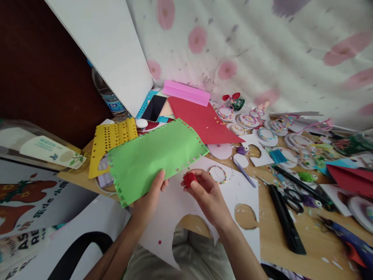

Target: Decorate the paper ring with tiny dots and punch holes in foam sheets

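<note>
Even, muted indoor light; shadows soft. Brightest across the pale curtain [180, 50], upper frame; dark brown panel [32, 58], upper left, sinks into near-black. Green paper [157, 159] at centre evenly lit. Wide-angle stretch: curtain flowers [346, 48] pulled into ovals, upper right. Fine clutter, right, slightly soft.

The green sheet [155, 157] was a bright, smooth oblong, lightly bowed, with small cut-out shapes — some of them hearts — strung along its borders and a plain, uncut middle. It was held up at a slant, its left end nearer than its right. The small red piece [190, 179], squat and solid-coloured, was held just off the green sheet's near edge, toward the right end — partly covered, its full shape unclear.
</note>
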### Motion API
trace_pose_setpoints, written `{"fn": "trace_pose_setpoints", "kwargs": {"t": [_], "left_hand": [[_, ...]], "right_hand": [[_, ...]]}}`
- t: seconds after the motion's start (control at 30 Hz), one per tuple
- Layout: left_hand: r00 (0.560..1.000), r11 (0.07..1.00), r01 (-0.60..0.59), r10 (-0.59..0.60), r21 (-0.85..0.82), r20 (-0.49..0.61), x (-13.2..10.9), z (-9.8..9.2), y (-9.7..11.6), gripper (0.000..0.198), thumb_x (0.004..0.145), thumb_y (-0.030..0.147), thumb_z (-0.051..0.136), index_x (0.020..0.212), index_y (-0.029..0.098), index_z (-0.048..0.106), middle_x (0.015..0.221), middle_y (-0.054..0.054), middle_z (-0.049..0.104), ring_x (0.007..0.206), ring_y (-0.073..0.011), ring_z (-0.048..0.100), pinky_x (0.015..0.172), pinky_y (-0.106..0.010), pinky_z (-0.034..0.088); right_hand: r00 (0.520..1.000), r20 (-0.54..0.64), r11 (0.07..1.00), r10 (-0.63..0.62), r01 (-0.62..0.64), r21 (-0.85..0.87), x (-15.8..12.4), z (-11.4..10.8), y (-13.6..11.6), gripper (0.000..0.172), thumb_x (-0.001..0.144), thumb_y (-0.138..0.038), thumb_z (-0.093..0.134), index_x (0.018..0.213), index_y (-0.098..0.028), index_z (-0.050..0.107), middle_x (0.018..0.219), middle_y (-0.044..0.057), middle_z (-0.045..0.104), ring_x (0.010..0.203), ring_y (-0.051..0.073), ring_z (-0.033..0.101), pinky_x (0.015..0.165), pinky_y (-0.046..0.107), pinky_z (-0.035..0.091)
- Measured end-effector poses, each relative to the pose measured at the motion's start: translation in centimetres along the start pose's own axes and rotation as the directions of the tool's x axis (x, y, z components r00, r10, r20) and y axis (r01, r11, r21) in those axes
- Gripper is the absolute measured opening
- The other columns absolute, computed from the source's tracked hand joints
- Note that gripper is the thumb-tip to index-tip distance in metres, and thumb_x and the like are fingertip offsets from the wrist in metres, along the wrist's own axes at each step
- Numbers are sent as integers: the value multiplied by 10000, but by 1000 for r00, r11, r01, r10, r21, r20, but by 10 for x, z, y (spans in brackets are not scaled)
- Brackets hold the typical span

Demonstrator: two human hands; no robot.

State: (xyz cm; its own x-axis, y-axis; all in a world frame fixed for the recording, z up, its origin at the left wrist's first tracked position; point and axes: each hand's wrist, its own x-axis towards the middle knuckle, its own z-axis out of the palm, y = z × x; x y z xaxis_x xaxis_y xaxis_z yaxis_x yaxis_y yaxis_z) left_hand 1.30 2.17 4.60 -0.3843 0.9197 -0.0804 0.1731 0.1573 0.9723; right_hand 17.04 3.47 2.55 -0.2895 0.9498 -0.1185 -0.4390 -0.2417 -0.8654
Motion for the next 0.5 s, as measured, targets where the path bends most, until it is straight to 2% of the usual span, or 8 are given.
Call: {"fn": "trace_pose_setpoints", "kwargs": {"t": [0.1, 0.2, 0.33, 0.43, 0.5], "left_hand": [[999, 995, -26, 21, 95, 46, -5, -1, 0, 431, 828, 471, 561, 473, 233, 499, 471, 29, 504, 485, -157, 527, 677, -334, 480], [998, 983, -63, 66, 170, -14, -10, 0, -2, 395, 764, 500, 647, 474, 245, 565, 495, 11, 571, 564, -204, 619, 804, -387, 517], [989, 973, -91, 113, 211, -94, -16, 1, 0, 265, 718, 505, 707, 622, 259, 693, 719, -29, 724, 829, -273, 699, 1009, -428, 464], [998, 985, -32, 42, 172, -54, -18, 3, 3, 257, 747, 498, 691, 836, 263, 745, 944, -34, 760, 1029, -295, 669, 1086, -437, 414], [1000, 990, 17, -15, 140, -22, -18, 4, 0, 297, 758, 498, 683, 932, 267, 744, 1019, -31, 754, 1112, -301, 636, 1104, -446, 403]], "right_hand": [[997, 63, 999, 34, -37, 39, -8, 14, -6, 214, 794, -338, 748, 945, -224, 650, 858, -3, 654, 801, 113, 614, 729, 229, 498], [998, 39, 996, 52, -55, 69, -12, 23, -9, 193, 769, -331, 769, 873, -208, 661, 831, 0, 668, 789, 117, 614, 716, 229, 482], [997, -45, 996, 63, -60, 70, -14, 23, -9, 232, 726, -335, 802, 860, -216, 653, 819, -10, 665, 776, 120, 602, 738, 250, 472], [995, -75, 997, 67, -63, 48, -16, 21, -7, 245, 715, -347, 808, 853, -216, 653, 815, -12, 652, 780, 125, 585, 749, 262, 466], [993, -90, 996, 73, -68, 54, -16, 21, -7, 250, 707, -346, 814, 852, -218, 656, 807, -17, 644, 764, 118, 576, 734, 254, 457]]}}
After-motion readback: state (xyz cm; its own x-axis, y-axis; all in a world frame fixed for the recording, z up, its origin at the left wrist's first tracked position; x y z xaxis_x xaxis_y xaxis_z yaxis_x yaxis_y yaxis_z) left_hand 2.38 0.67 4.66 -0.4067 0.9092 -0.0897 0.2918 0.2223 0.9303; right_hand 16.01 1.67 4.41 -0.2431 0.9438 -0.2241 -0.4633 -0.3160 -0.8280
